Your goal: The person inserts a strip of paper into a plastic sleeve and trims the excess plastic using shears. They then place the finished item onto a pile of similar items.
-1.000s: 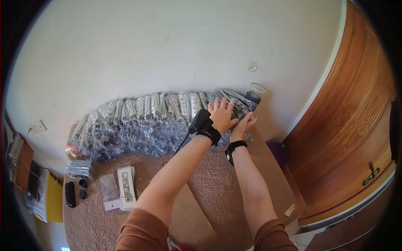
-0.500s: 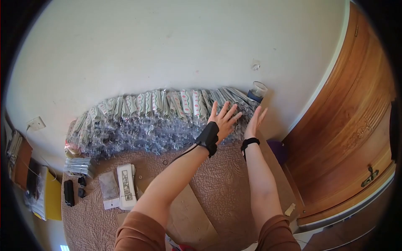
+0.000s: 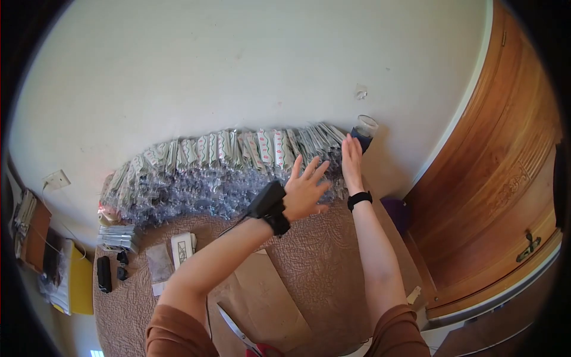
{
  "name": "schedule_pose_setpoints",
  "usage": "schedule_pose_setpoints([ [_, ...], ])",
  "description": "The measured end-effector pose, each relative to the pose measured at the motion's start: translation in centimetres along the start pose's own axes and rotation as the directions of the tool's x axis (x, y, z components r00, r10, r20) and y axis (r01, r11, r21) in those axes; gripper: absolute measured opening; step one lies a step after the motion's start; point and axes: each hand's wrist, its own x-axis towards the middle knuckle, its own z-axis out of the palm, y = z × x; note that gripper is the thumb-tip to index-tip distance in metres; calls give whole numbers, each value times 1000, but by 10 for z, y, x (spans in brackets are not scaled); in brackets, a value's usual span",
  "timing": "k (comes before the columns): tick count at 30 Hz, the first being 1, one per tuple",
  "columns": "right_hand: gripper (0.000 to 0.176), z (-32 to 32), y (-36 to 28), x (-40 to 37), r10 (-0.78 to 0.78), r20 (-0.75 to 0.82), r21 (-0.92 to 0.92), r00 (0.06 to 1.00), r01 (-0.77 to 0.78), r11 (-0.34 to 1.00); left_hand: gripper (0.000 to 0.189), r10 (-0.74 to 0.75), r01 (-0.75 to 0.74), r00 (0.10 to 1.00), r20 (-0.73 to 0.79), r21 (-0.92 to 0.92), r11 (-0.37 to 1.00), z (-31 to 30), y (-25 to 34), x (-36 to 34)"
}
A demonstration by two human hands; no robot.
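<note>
A long heap of thin patterned packets in clear plastic wrap lies against the wall at the back of the table, their crinkled clear ends facing me. My left hand is over the right part of the heap's front, fingers spread and nothing in it. A black device is strapped to that wrist. Against the heap's right end, my right hand is held upright with fingers stretched out flat. It wears a black wristband. Just behind its fingertips stands a glass jar with a dark lower part.
Scissors with red handles lie on a brown cardboard sheet near me. To the left are a stack of packets, a black case, a plastic pouch and a white printed strip. A wooden door stands right.
My left hand has drawn back toward me and slightly left, off the packets' upper part. My right hand has shifted a little left, against the heap's end. The scissors show more fully.
</note>
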Motion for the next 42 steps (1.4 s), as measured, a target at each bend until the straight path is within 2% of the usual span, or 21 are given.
schedule_pose_setpoints([
  [3,56,-17,-14,-18,-26,-108,86,994,36,996,51,53,-50,998,38,-75,996,-36,13,-24],
  [6,63,-21,16,-28,187,-353,294,917,-81,952,36,84,-74,996,31,-239,968,-78,30,-58],
  [10,69,-5,31,-47,428,-500,351,753,-275,895,32,73,32,972,221,-439,898,-157,57,-105],
  [12,69,14,31,-48,424,-535,310,731,-297,903,34,67,95,944,322,-463,881,-196,67,-127],
  [15,70,35,21,-47,411,-587,218,697,-354,910,36,-48,230,922,384,-445,865,-244,83,-166],
  [18,69,44,6,-38,457,-673,175,582,-474,863,33,-241,406,891,385,-433,805,-290,105,-200],
  [20,68,49,13,-35,442,-679,162,587,-467,869,30,-380,506,857,349,-420,753,-308,118,-230],
  [22,66,46,17,-35,389,-691,105,609,-448,888,33,-570,663,748,340,-419,620,-325,134,-258],
  [23,66,42,17,-38,390,-688,107,612,-446,889,33,-573,664,747,337,-417,620,-331,142,-268],
  [25,65,28,13,-49,412,-649,104,640,-461,881,34,-784,761,547,294,-565,319,-342,159,-280],
  [27,64,7,11,-61,415,-626,93,660,-465,880,35,-826,726,524,208,-616,305,-344,167,-310],
  [30,60,-29,9,-90,284,-521,202,805,-207,957,36,-891,654,450,58,-701,285,-347,171,-355],
  [31,60,-48,-13,-108,286,-513,196,810,-214,957,36,-906,589,422,25,-767,253,-349,173,-369],
  [32,57,-73,-35,-130,389,-198,502,900,-247,829,36,-921,519,388,-3,-826,222,-353,175,-382],
  [33,55,-99,-64,-154,365,143,723,920,-349,596,37,-937,442,349,-30,-876,193,-356,177,-395],
  [34,53,-120,-89,-179,236,325,728,916,-402,556,37,-943,450,333,-21,-875,178,-360,179,-405],
  [35,50,-140,-111,-207,94,489,721,867,-463,516,36,-938,489,344,-30,-848,206,-366,181,-415],
  [36,48,-159,-126,-237,-89,675,651,733,-534,539,36,-934,526,356,-39,-817,235,-372,182,-423],
  [38,44,-189,-166,-289,-405,874,478,269,-632,611,36,-938,578,345,-33,-780,239,-381,184,-444],
  [40,43,-189,-184,-349,-458,866,365,-199,-373,853,29,-944,488,325,-59,-844,221,-386,186,-465],
  [42,45,-175,-180,-420,-293,881,156,-372,-355,922,28,-941,494,323,-103,-830,260,-389,193,-472],
])
